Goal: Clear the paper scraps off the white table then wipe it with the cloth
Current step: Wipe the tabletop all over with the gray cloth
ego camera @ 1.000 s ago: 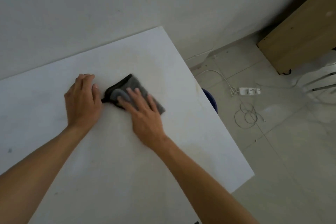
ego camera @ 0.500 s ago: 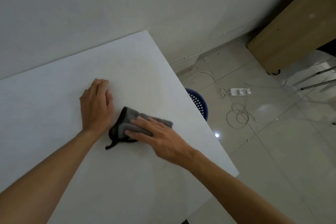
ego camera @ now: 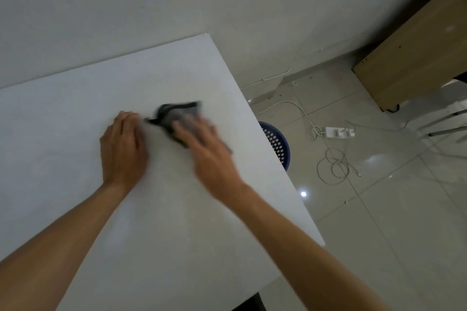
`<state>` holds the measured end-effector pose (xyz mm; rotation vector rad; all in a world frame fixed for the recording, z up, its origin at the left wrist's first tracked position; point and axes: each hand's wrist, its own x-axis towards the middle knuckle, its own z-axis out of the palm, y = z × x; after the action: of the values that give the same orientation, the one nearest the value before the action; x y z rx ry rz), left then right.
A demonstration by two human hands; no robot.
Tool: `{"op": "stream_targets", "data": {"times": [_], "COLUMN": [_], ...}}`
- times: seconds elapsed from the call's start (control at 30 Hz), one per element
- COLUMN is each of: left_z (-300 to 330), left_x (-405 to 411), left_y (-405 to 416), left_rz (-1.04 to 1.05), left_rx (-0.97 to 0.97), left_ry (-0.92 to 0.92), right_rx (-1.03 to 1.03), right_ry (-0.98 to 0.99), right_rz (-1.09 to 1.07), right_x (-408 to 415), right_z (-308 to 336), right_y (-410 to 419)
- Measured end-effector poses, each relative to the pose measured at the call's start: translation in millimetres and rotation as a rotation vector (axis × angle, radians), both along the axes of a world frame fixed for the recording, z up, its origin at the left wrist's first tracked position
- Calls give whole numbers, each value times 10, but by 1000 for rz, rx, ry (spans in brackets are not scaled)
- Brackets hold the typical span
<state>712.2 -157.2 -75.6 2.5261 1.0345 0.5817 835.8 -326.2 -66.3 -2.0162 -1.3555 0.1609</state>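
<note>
A dark grey cloth (ego camera: 174, 112) lies crumpled on the white table (ego camera: 75, 113), right of the middle. My right hand (ego camera: 207, 149) presses on it with straight, spread fingers and is blurred by motion. My left hand (ego camera: 122, 149) rests flat on the table just left of the cloth, fingers together, not touching it. No paper scraps show on the table.
A blue perforated basket (ego camera: 276, 142) stands on the floor under the table's right edge. A white power strip (ego camera: 340, 132) and loose cables (ego camera: 333, 166) lie on the tiles. A wooden cabinet (ego camera: 414, 53) stands at the far right. A wall runs behind the table.
My right hand has pushed the cloth away from me and to the right, toward the table's far side. My left hand stays flat beside it.
</note>
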Motion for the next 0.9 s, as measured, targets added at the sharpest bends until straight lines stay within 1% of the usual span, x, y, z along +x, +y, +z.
{"op": "stream_targets", "data": {"times": [0.07,0.13,0.17,0.2,0.23,0.33,0.37,0.43,0.47,0.53,0.6,0.7,0.77,0.83,0.87,0.9], "left_z": [26,100,129,137,129,101,109,128,123,117,88,28,-29,-85,-111,-127], "left_x": [-27,-63,-102,-165,-242,-484,-538,-604,-620,-613,-545,-294,-90,67,110,129], "left_y": [5,48,92,162,238,420,456,506,527,562,571,566,565,546,527,503], "left_rz": [41,249,381,466,478,375,375,380,366,295,232,149,146,185,208,226], "left_rx": [20,-38,-71,-85,-70,-19,-22,-14,-15,-20,-34,-28,-34,-48,-39,-23], "left_ry": [4,37,63,103,155,286,296,288,280,269,278,304,287,235,213,203], "right_rx": [-42,-93,-94,-88,-91,-181,-203,-224,-221,-218,-218,-245,-254,-155,-54,42], "right_ry": [88,133,126,102,54,-213,-275,-321,-311,-246,-151,-55,33,165,212,224], "right_rz": [145,243,263,271,273,304,312,312,287,153,-54,-398,-572,-689,-690,-647], "right_x": [-307,-459,-486,-491,-485,-454,-426,-325,-247,3,355,939,1227,1356,1355,1290], "right_z": [27,18,3,-23,-62,-197,-240,-296,-296,-276,-260,-251,-194,-115,-63,-23], "right_y": [356,717,888,1048,1188,1476,1555,1722,1792,1894,1900,1692,1515,1349,1289,1267]}}
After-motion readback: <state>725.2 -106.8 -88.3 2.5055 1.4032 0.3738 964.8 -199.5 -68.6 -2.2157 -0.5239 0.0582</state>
